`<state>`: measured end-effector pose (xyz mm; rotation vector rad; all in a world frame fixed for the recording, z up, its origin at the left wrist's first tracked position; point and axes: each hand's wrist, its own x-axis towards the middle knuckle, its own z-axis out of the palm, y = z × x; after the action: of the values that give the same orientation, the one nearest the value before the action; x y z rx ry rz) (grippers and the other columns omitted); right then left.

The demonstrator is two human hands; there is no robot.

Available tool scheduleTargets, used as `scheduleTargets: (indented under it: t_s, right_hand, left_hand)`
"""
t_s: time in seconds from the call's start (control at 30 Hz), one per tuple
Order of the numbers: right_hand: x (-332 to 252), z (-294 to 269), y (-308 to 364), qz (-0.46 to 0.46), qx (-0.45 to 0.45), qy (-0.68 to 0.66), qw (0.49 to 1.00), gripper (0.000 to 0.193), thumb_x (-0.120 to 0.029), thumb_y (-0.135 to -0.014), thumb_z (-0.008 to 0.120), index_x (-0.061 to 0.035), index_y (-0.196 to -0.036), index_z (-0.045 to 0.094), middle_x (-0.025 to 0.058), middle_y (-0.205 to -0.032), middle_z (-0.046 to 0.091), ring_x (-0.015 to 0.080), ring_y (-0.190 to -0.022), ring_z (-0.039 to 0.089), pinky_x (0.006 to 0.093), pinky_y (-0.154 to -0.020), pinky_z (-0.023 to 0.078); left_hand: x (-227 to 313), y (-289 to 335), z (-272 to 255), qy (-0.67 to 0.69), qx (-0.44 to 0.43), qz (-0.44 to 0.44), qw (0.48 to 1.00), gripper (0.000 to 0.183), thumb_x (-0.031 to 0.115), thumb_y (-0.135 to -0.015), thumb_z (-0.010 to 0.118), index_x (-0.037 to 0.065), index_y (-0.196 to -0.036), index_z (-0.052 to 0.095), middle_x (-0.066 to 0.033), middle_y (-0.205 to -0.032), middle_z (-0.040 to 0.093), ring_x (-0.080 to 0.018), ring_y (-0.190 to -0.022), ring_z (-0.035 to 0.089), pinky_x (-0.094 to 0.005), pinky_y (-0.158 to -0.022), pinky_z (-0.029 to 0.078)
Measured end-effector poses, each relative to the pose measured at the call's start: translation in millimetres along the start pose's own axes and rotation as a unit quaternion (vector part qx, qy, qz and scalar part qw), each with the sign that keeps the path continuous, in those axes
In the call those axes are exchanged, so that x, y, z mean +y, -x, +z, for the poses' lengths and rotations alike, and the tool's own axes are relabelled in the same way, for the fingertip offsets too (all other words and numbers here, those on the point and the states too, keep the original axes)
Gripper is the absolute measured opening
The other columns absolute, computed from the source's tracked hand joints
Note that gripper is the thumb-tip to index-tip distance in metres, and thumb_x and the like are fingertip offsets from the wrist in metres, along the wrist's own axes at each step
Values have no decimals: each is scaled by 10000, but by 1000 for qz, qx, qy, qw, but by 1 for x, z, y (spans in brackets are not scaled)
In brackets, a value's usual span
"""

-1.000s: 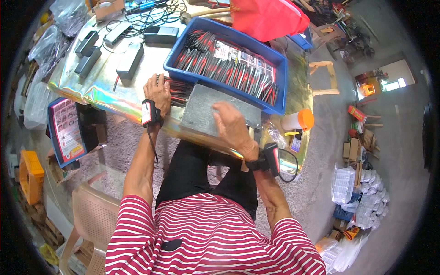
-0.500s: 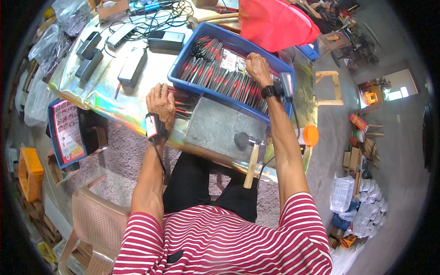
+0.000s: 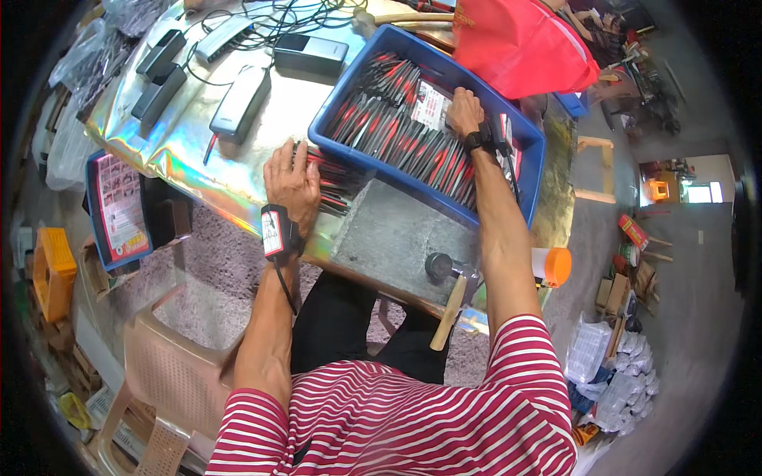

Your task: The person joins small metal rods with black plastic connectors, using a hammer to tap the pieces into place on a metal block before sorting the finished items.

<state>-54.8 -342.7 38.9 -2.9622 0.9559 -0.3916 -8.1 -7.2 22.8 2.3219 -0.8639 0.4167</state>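
My left hand lies loosely spread on the flat pieces beside the blue bin; my right hand curls inside it, grasp unclear to me. A forearm bump could drop the overhanging hammer.

**A small workshop, with packing stock about**

This looks like a small workshop. The bench wears a shiny foil cover and carries a hammer, a grey slab and a blue tub packed with rows of flat black-and-red pieces. Cables tangle along its far side. To the left are clear bags and an orange crate; to the right, cartons and wrapped packs sit heaped on a plain grey floor (the dark clutter farther back is too blurred to name).
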Motion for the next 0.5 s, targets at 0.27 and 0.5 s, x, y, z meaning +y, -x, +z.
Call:
scheduleTargets:
  t_s: [0.27, 0.5]
  right_hand:
    - [4, 6, -7, 23, 21, 67, 997, 258, -160, -717, 494, 6, -914, 492, 210, -898, 510, 363, -866, 508, 457, -717, 431]
    - [-1, -1, -10, 3, -21, 39, 999, 269, -155, -691, 510, 31, -883, 532, 256, -946, 492, 396, -881, 486, 431, -759, 429]
  left_hand:
    - [1, -2, 0, -14, -1, -7, 1000, 331, 147, -796, 458, 25, -1103, 477, -163, -1130, 446, -313, -1055, 405, -402, -890, 313]
    - [-2, -1, 1, -15, 11, -1, 1000, 343, 150, -785, 472, 24, -1104, 484, -167, -1127, 450, -311, -1037, 416, -399, -880, 319]
